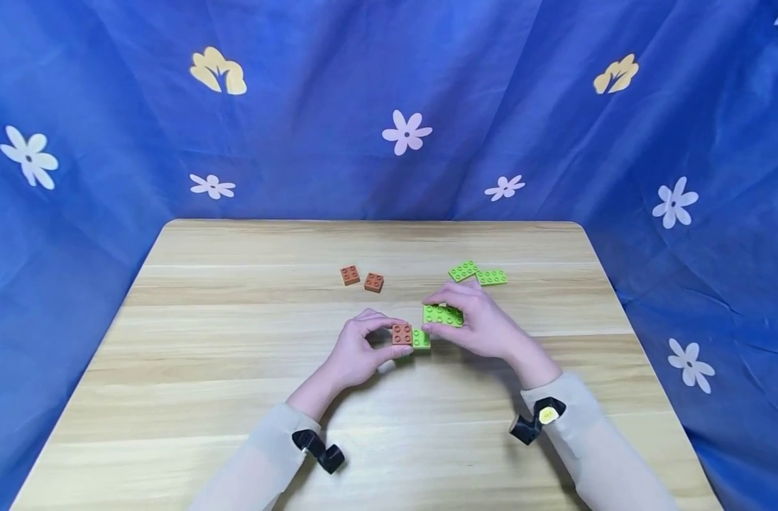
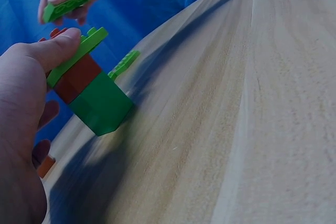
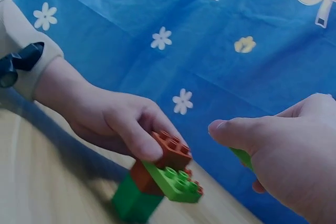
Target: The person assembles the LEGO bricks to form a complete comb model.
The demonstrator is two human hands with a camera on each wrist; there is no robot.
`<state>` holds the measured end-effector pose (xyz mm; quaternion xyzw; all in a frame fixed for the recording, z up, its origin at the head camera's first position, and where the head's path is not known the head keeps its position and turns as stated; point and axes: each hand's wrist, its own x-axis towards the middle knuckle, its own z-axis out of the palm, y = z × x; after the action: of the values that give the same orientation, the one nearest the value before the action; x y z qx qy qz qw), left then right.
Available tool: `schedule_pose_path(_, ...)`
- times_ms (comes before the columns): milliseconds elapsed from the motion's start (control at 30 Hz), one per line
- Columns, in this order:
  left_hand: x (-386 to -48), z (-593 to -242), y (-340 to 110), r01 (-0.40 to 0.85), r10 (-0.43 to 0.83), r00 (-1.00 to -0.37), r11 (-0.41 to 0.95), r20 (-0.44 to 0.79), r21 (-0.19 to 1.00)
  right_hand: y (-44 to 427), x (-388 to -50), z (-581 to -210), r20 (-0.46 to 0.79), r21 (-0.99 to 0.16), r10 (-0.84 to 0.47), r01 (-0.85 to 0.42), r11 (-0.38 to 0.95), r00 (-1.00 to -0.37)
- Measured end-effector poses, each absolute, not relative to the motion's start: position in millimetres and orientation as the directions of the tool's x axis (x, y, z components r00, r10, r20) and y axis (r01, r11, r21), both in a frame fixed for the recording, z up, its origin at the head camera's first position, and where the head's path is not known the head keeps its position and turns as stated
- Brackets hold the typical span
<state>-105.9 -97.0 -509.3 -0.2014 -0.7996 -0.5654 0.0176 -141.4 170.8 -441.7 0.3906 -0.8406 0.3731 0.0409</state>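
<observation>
My left hand (image 1: pixel 353 351) pinches the upper part of a small stack, thumb on one side and fingers on the other. On top of the stack is a reddish-brown brick (image 3: pixel 172 148). Below it a lime-green plate (image 1: pixel 421 339) juts out to the right. Under that come another brown brick (image 2: pixel 79 78) and a dark green block (image 2: pixel 102 104) at the base. My right hand (image 1: pixel 485 323) grips a second lime-green plate (image 1: pixel 443 315) between thumb and fingers, studs up. This plate is held apart from the stack, above and to its right.
Two loose brown bricks (image 1: pixel 349 275) lie on the wooden table (image 1: pixel 236 298) beyond the left hand. Beyond the right hand lie two lime-green plates (image 1: pixel 463 270). A blue patterned cloth (image 1: pixel 312 106) hangs behind the table and at its sides.
</observation>
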Motion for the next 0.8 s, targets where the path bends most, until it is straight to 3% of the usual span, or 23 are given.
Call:
schedule_pose_path(233,-108,-512,-100,0.365,0.319,-0.906,0.252,0.28,0.896,150,-140,-446,0.394,-0.563,-0.676,-0.744,0.359,-0.623)
schedule_pose_path(800,-109,-515,-102,0.366,0.332,-0.901,0.238,0.279,0.9,126,-138,-457,0.385,-0.56,-0.694,-0.752,0.348,-0.609)
